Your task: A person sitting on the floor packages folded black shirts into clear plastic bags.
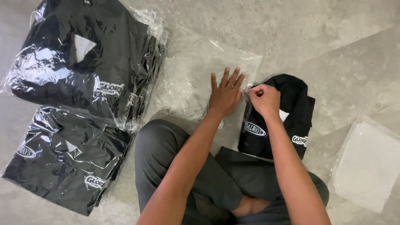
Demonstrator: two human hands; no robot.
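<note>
L hand (225,95) lay flat, fingers spread, on clear plastic bag (196,79) on floor (333,46). R hand (263,100) pinched bag's edge, grip clamped, just above black folded shirt (291,112) by knees.

Upper left: stack of bagged black shirts (83,58)
Lower left: second bagged stack (62,160)
Right edge: pile of clear empty bags (368,166)
Surface: grey concrete floor (333,37)

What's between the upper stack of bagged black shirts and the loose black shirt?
In the head view, an empty clear plastic bag lies there on the floor, with the left hand flat on it.
</note>
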